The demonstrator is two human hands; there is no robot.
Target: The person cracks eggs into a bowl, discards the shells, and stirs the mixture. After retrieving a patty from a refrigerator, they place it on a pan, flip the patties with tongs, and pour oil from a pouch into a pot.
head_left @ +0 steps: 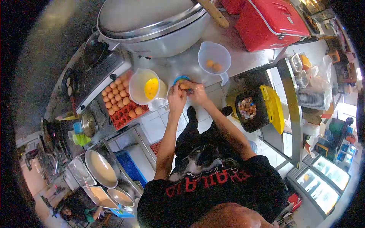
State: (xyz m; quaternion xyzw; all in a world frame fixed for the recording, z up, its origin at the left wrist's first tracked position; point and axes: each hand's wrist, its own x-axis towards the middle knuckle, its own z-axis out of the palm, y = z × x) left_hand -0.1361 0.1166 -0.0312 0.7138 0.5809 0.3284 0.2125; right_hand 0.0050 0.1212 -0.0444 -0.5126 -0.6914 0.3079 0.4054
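My left hand (176, 100) and my right hand (198, 95) are close together at the counter edge, fingers curled around a brown egg (184, 86). Whether the shell is cracked is too small to tell. Just beyond my fingers a small blue bowl (181, 78) shows in part. Left of my hands stands a white plastic jug (136, 88) with bright yellow yolks (151, 88) in it. Further left, a red egg tray (121, 120) holds several brown eggs (116, 94) beside bare hollows. To the right, a clear jug (215, 51) has several brown eggs at its bottom.
A big lidded metal pot (159, 41) and a red cool box (268, 24) stand at the back. On the floor at right is a dark bin (243, 123) with eggshells and a yellow lid (272, 110). Bowls of pale liquid (102, 169) sit lower left; another person (78, 207) is beyond them.
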